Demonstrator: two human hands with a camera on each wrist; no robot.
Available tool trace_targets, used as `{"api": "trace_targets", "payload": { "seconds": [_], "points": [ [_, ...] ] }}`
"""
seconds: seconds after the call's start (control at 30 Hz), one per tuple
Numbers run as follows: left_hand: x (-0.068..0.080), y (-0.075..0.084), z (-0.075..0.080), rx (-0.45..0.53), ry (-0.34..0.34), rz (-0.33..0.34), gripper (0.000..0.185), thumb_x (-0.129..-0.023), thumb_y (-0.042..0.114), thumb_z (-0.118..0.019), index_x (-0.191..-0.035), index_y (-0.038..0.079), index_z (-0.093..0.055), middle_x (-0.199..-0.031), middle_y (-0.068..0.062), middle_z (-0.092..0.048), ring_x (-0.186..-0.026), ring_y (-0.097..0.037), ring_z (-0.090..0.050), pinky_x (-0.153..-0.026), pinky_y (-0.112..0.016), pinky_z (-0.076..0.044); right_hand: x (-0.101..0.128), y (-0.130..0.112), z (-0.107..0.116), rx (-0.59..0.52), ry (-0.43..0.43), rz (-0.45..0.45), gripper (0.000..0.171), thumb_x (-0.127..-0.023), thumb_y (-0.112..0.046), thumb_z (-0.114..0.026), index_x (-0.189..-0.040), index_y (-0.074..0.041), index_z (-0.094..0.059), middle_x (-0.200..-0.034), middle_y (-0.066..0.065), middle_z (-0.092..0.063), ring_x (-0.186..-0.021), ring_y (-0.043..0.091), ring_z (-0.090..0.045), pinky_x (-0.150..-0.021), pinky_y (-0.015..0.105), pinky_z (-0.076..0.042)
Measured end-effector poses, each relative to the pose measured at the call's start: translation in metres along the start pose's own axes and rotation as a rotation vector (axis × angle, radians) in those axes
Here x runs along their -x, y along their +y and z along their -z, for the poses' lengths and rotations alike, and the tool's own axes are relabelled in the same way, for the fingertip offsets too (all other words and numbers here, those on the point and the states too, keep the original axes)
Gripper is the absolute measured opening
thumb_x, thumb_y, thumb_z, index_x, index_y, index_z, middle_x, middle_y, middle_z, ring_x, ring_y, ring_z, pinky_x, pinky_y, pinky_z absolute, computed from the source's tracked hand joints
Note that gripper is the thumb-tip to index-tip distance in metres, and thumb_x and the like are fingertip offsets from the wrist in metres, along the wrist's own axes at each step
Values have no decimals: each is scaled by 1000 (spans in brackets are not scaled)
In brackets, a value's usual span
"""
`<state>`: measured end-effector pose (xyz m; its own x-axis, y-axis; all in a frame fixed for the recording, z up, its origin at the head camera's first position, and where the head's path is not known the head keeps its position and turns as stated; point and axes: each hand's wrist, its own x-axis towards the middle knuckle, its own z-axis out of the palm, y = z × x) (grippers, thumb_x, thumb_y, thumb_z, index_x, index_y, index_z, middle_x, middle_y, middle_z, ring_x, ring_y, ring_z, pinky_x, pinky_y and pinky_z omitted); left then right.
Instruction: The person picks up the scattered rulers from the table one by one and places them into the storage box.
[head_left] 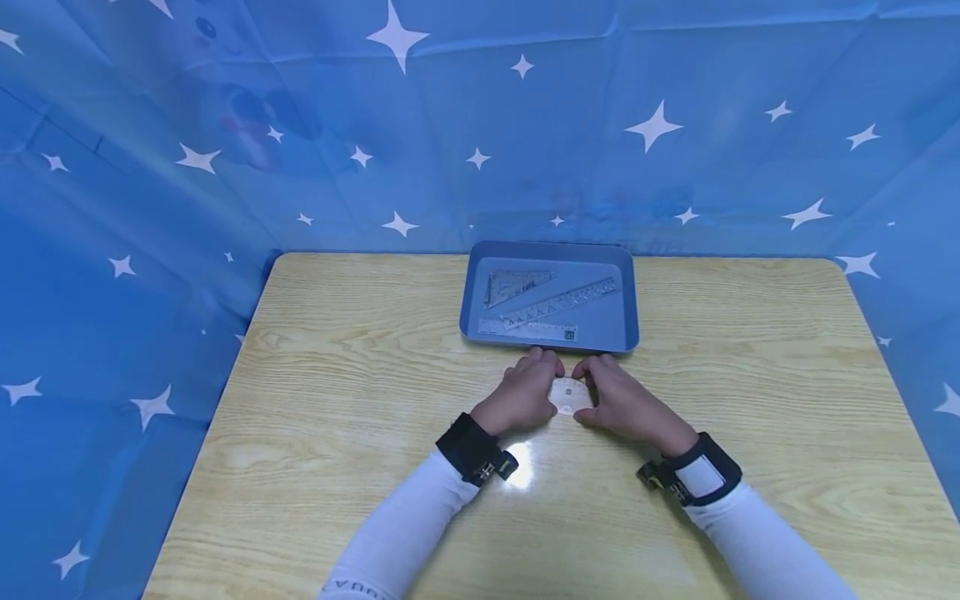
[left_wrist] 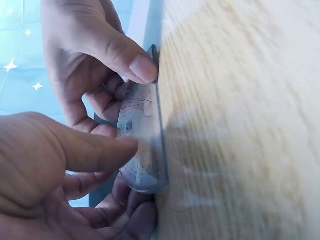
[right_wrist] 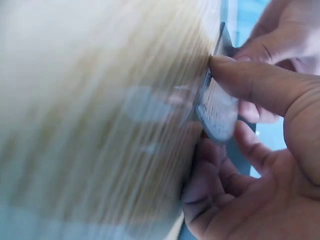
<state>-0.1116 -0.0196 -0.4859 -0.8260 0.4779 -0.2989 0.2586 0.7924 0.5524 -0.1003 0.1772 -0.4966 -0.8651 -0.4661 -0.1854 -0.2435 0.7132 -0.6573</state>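
A clear plastic protractor (head_left: 569, 398) is held between both hands just in front of the blue tray. My left hand (head_left: 525, 396) pinches one end, its thumb lying over the face in the left wrist view and fingers curled beneath. At the opposite end my right hand (head_left: 622, 404) grips it, the thumb (right_wrist: 240, 75) on the straight edge and the fingers bent round the curved side. Printed radiating lines show on the protractor (left_wrist: 137, 120) in the left wrist view. It is tilted there, close over the wooden tabletop.
Behind the hands stands the shallow blue tray (head_left: 596, 321). In it lie a clear set square (head_left: 510, 287), a clear ruler with cut-out shapes (head_left: 558, 302) and another clear ruler (head_left: 525, 330). A blue star-printed cloth (head_left: 450, 108) hangs around the wooden table (head_left: 337, 375).
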Motion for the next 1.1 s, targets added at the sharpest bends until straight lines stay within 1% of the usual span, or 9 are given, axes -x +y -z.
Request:
{"api": "trace_targets", "payload": {
  "seconds": [0.13, 0.27, 0.43, 0.57, 0.63, 0.7, 0.8, 0.93, 1.1],
  "points": [
    [5, -2, -3, 32, 43, -18, 43, -86, 13, -80, -122, 12, -57, -114, -5, -50, -107, -21, -53, -87, -36, -44, 1, 0, -2, -3, 9, 16, 53, -77, -9, -88, -118, 0, -55, -102, 10, -49, -93, 21, -44, -78, 33, -42],
    [7, -2, -6, 34, 107, -36, 30, -93, 12, -73, -119, 12, -58, -112, -5, -55, -107, -23, -55, -88, -37, -46, 3, 0, -3, -2, 28, 35, 54, -77, -7, -89, -118, -2, -53, -102, 9, -49, -94, 21, -43, -78, 33, -42],
    [8, -1, -7, 40, 148, -47, 26, -93, 5, -70, -116, 11, -59, -110, -5, -59, -105, -23, -58, -91, -33, -50, 5, -5, -6, 18, 65, 58, 55, -75, -4, -89, -117, -1, -53, -96, 7, -51, -90, 20, -46, -76, 33, -42],
    [11, 0, -5, 83, 187, -59, 24, -93, 0, -67, -113, 10, -59, -107, -5, -57, -97, -18, -58, -82, -29, -51, 5, -12, -9, 67, 98, 58, 54, -75, 1, -86, -118, 2, -54, -91, 6, -52, -86, 20, -48, -75, 35, -44],
    [14, 0, -3, 105, 209, -72, 23, -94, -1, -65, -112, 10, -58, -105, -4, -56, -94, -17, -57, -78, -28, -51, 5, -15, -10, 97, 113, 60, 53, -76, 3, -84, -119, 4, -53, -91, 6, -52, -86, 21, -49, -75, 36, -45],
    [17, 0, -1, 126, 226, -81, 21, -95, -1, -63, -112, 10, -58, -105, -4, -56, -93, -17, -56, -76, -28, -50, 5, -18, -11, 118, 124, 66, 53, -78, 4, -82, -121, 7, -52, -93, 9, -53, -87, 23, -50, -76, 39, -46],
    [21, -1, 4, 145, 256, -94, 19, -97, -1, -62, -112, 9, -59, -105, -5, -58, -94, -16, -57, -77, -27, -51, 6, -22, -12, 149, 136, 83, 54, -80, 5, -79, -126, 9, -50, -104, 15, -56, -94, 25, -52, -82, 42, -49],
    [25, -2, 14, 159, 305, -104, 19, -96, -2, -63, -112, 8, -60, -103, -5, -59, -95, -17, -58, -79, -29, -51, 7, -29, -9, 195, 160, 113, 58, -84, 2, -77, -133, 8, -47, -121, 22, -56, -103, 28, -55, -88, 44, -52],
    [29, -5, 29, 176, 372, -123, 19, -95, -7, -63, -110, 5, -62, -100, -6, -58, -93, -17, -57, -79, -31, -51, 5, -40, -2, 270, 222, 165, 58, -87, -1, -79, -136, 7, -48, -118, 21, -60, -102, 28, -60, -87, 42, -55]
  ]
}}
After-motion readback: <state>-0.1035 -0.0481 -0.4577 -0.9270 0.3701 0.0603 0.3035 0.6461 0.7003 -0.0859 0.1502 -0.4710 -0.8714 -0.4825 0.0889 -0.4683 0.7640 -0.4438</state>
